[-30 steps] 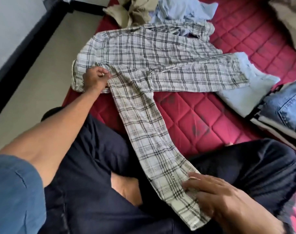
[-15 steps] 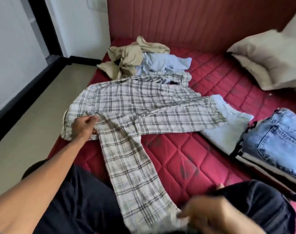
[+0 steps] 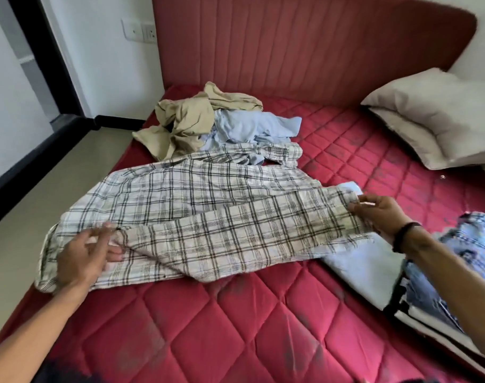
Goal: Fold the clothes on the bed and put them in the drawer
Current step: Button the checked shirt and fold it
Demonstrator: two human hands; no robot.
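Both hands (image 3: 81, 261) (image 3: 379, 214) hold plaid trousers (image 3: 208, 217), folded lengthwise.

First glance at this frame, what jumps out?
The plaid trousers spread across the middle of the red mattress, one leg folded over the other, with the left hand at the waist end and the right hand pinching the cuff. Behind them lies a crumpled pile: a beige garment and a light blue shirt.
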